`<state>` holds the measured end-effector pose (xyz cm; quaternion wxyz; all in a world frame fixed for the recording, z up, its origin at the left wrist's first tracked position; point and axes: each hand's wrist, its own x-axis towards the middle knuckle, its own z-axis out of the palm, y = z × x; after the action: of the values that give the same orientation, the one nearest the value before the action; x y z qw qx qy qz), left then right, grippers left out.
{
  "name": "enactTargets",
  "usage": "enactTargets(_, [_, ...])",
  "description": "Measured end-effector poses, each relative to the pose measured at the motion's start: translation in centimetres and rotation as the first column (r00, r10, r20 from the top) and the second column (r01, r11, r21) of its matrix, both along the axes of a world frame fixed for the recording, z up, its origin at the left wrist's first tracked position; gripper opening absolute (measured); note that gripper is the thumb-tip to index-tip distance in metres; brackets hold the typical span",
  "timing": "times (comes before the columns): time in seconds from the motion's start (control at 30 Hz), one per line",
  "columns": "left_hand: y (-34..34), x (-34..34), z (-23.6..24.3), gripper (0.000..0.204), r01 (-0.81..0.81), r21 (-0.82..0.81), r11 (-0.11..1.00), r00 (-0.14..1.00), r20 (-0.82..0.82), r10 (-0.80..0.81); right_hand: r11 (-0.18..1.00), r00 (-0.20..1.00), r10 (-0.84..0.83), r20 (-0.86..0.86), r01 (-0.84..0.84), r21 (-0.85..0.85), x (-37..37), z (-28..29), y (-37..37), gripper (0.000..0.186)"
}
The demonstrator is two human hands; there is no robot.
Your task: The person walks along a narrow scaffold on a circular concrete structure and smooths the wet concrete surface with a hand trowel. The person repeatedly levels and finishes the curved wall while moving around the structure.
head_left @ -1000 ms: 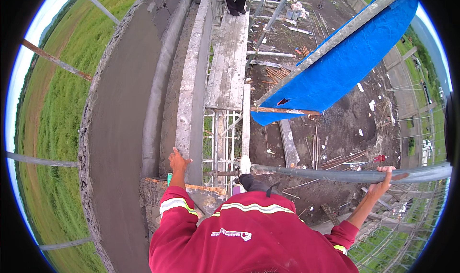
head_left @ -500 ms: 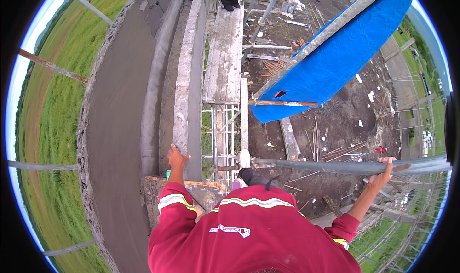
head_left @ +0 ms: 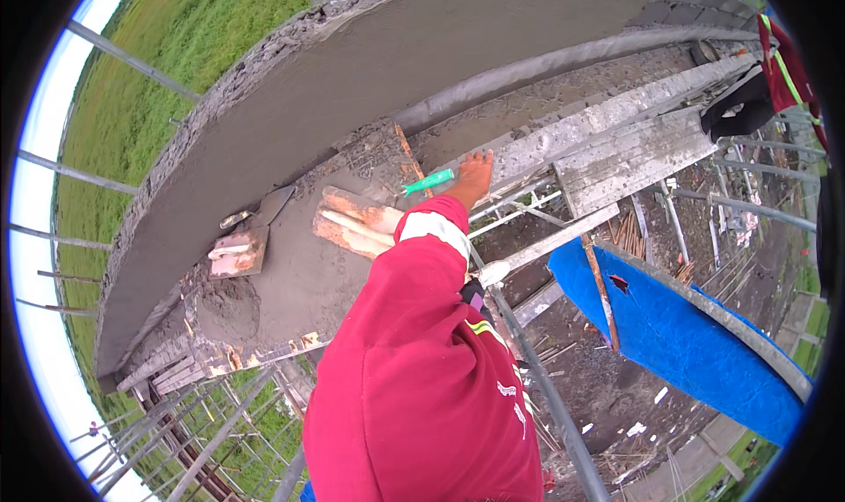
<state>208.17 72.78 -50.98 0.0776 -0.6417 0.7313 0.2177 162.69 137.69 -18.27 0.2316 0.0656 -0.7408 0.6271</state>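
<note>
My left hand lies with its fingers stretched out on the top edge of a low concrete wall, holding nothing. Close beside its wrist is a small green plastic item, its exact kind unclear. Left of my forearm, a wooden float with a pale handle rests on a mortar-covered board. A second, smaller float sits farther left, next to a pointed trowel with mortar on it. My right hand is out of sight.
A freshly plastered wall curves along the far side. Scaffold planks run right towards another person in red and black. Metal pipes and a blue tarp stand over a drop to littered ground.
My view has swung left, bringing the mortar board, floats and trowel into sight. My left hand stays on the wall's edge. My right hand, earlier round a metal pipe, has left the picture.
</note>
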Motion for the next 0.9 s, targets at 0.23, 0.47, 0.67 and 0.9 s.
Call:
enactTargets(0.23, [0.4,-0.1,-0.4,0.105,-0.033,-0.091,0.995,0.999,-0.043,0.029,0.986,0.985,0.168,-0.030,-0.168,0.011,-2.1,0.4,-6.0,0.051])
enactTargets(0.47, [0.3,-0.3,-1.3,0.099,-0.070,-0.148,0.986,0.996,-0.058,0.062,0.954,0.954,0.298,-0.025,-0.296,0.051,-3.8,2.0,-11.1,0.049])
enactTargets(0.67, [0.1,-0.7,-2.4,0.093,-0.094,-0.166,0.982,0.995,-0.060,0.085,0.936,0.936,0.350,-0.035,-0.347,0.060,-4.7,3.3,-13.0,0.046])
enactTargets(0.9, [0.0,-0.6,-3.1,0.083,-0.107,-0.175,0.979,0.993,-0.069,0.096,0.924,0.921,0.383,-0.073,-0.381,0.038,-5.4,5.2,-13.7,0.044])
